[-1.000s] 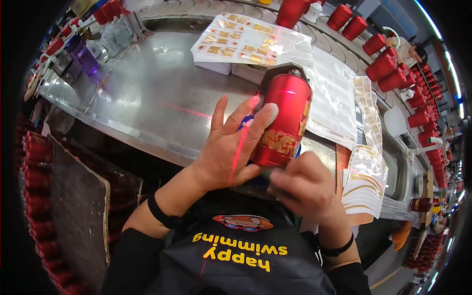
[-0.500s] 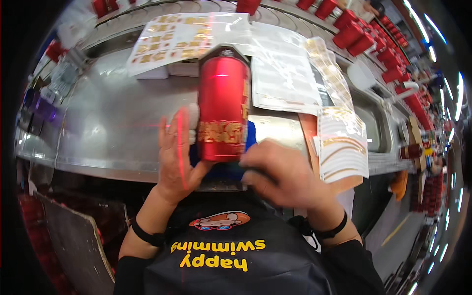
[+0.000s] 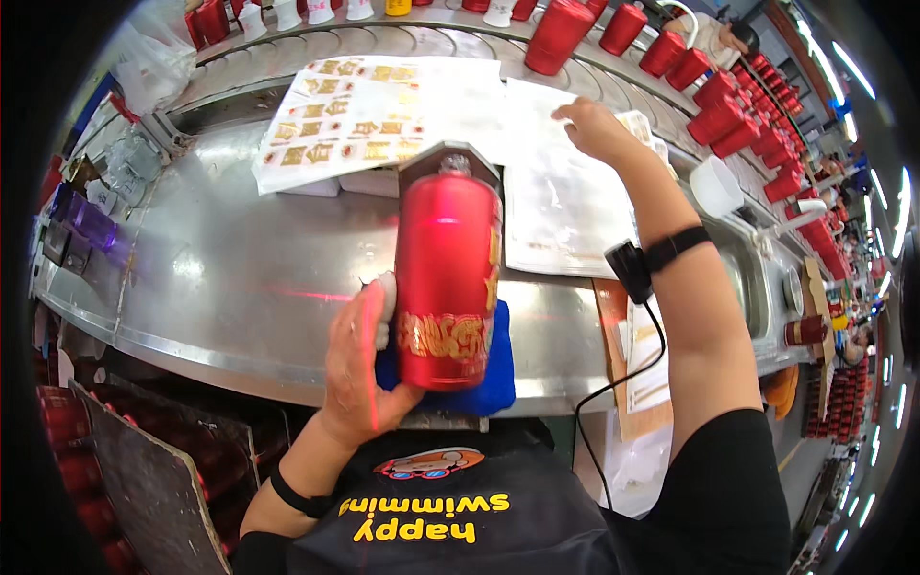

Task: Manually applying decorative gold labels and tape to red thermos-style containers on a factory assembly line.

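A glossy red bottle [image 3: 446,268] with gold ornament near its lower end lies in front of me, its metal neck at the far end. Behind it rises a dark angular plate [image 3: 414,171]; a blue cloth [image 3: 498,369] lies under its near end. My left hand [image 3: 359,369] holds the bottle's left side, fingers stretched along it and thumb at the near base. A whitish lump [image 3: 385,307] sits between those fingers and the bottle. My right hand [image 3: 599,129] reaches over a white sheet [image 3: 556,211], with fingers apart and nothing visible in them.
A sheet of gold and red decals [image 3: 335,115] lies at the far left. Curved white strips [image 3: 647,355] rest on a brown board [image 3: 609,331] at the right. A white tub [image 3: 716,187] stands by the sink [image 3: 757,278]. Beyond, red bottles [image 3: 558,36] line a conveyor [image 3: 402,40].
My right hand has left the bottle's near end and stretched far forward over the white sheet. My left hand stays at the bottle. The whole view has shifted, with everything lower in it.
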`<state>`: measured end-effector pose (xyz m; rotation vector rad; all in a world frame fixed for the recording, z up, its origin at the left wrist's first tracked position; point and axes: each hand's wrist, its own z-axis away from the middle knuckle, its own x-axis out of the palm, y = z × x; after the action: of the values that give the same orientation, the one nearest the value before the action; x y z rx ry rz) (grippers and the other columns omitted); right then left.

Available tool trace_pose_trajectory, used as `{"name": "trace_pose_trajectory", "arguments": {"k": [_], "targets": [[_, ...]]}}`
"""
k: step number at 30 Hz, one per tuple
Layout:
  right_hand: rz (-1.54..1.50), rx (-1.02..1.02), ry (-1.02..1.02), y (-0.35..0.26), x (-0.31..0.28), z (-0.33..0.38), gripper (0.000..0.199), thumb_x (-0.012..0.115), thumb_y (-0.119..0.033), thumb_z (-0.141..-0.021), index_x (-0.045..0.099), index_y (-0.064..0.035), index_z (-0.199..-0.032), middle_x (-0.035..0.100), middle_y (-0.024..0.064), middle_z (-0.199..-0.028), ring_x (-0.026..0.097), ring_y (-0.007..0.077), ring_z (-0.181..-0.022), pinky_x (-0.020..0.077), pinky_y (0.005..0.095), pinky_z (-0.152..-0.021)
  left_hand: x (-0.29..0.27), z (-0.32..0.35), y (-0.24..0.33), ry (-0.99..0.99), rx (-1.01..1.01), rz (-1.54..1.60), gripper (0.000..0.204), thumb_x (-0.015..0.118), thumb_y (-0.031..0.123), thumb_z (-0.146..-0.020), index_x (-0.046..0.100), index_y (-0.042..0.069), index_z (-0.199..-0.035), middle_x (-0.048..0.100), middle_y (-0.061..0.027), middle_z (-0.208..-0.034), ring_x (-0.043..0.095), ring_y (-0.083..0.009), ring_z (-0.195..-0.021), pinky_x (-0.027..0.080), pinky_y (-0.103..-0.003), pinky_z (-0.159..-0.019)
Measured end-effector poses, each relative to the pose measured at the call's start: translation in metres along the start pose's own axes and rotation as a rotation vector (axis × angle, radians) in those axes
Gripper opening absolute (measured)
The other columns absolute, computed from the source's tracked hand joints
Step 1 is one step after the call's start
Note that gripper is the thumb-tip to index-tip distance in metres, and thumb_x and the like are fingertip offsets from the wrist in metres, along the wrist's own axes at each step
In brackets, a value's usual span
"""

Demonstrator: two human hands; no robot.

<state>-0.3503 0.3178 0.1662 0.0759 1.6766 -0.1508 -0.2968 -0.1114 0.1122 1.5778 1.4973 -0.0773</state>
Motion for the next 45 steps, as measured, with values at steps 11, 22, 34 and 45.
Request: {"name": "trace_pose_trajectory", "arguments": {"k": [11,22,34,45], "targets": [[0.194,0.057,0.075,0.012,0.026,-0.095,0.022,0.056,-0.01,-0.08,0.066,-0.012,-0.1,0.057,0.0083,-0.11,0.053,0.0311,-0.107,0.0484,0.0409,-0.087,0.001,-0.007,-0.003,0.041,0.018,0.065,0.09,0.083,0.021,-0.064,0.035,-0.007,-0.134,0.05,-0.0253,-0.128,0.054,-0.0378,-0.112,0.044,-0.043,-0.095],[-0.313,-0.325,-0.421,-0.036,-0.042,0.114,0.012,0.068,-0.004,-0.071,0.06,-0.0049,-0.08,0.061,0.0079,-0.083,0.058,0.0265,-0.085,0.0448,0.0348,-0.079,-0.002,-0.008,-0.005,-0.022,0.023,0.02,0.094,0.082,0.031,-0.069,0.03,-0.011,-0.135,0.045,-0.0289,-0.13,0.053,-0.0387,-0.113,0.043,-0.042,-0.097],[0.096,-0.059,-0.14,0.002,-0.008,0.06,0.03,0.07,-0.015,-0.076,0.063,-0.0038,-0.103,0.056,0.0137,-0.114,0.049,0.0315,-0.11,0.0423,0.039,-0.093,0.006,0.0,0.001,0.052,-0.044,0.132,0.081,0.076,0.018,-0.071,0.035,-0.005,-0.137,0.051,-0.0226,-0.13,0.054,-0.0338,-0.113,0.044,-0.038,-0.094],[-1.186,0.496,0.864,0.075,-0.089,0.257,0.021,0.064,-0.019,-0.089,0.059,-0.0064,-0.106,0.063,0.0057,-0.098,0.06,0.0175,-0.08,0.0502,0.0329,-0.066,0.014,0.004,-0.006,0.049,-0.021,0.151,0.082,0.07,0.039,-0.082,0.033,-0.007,-0.138,0.045,-0.0228,-0.136,0.048,-0.0316,-0.123,0.036,-0.038,-0.103]]}}
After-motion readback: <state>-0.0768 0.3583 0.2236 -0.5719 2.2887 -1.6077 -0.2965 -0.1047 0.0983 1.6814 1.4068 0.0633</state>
